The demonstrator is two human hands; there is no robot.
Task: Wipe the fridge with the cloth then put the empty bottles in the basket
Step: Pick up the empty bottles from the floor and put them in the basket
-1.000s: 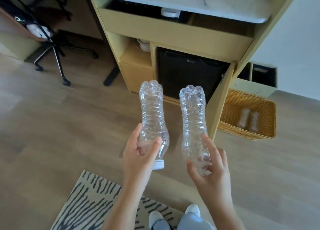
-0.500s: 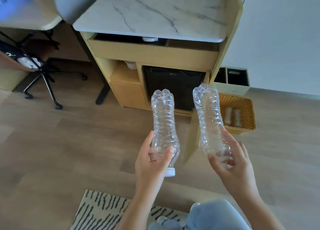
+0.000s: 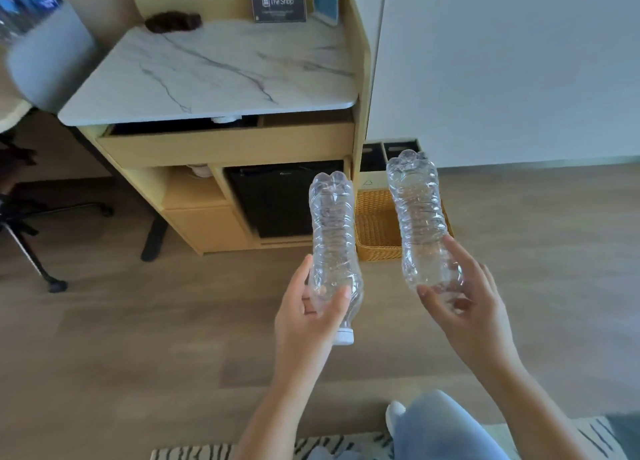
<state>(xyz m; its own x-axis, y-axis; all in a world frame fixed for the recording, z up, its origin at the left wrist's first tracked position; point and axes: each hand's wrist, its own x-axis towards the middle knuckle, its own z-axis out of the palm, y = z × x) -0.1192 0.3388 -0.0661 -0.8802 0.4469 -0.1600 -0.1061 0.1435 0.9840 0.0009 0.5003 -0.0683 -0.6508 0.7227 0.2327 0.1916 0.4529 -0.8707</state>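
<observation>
My left hand (image 3: 308, 317) grips a clear empty plastic bottle (image 3: 333, 238) near its white-capped neck, base pointing up. My right hand (image 3: 464, 307) holds a second clear empty bottle (image 3: 417, 213) the same way, base up. Both bottles hang in the air in front of the cabinet. The black mini fridge (image 3: 277, 203) sits closed in the lower cabinet bay. A woven yellow basket (image 3: 375, 227) stands on the floor right of the cabinet, mostly hidden behind the bottles. A dark brown cloth (image 3: 173, 21) lies at the back of the marble top.
A wooden cabinet with a marble top (image 3: 214, 71) and a partly open drawer (image 3: 225, 144) faces me. An office chair base (image 3: 41, 241) stands at the left. A black sign (image 3: 278, 6) sits on the counter. A striped rug (image 3: 311, 449) lies at my feet.
The view has tilted up and pulled back, showing the whole marble top. Both hands and bottles have shifted right in the frame, now in front of the basket.
</observation>
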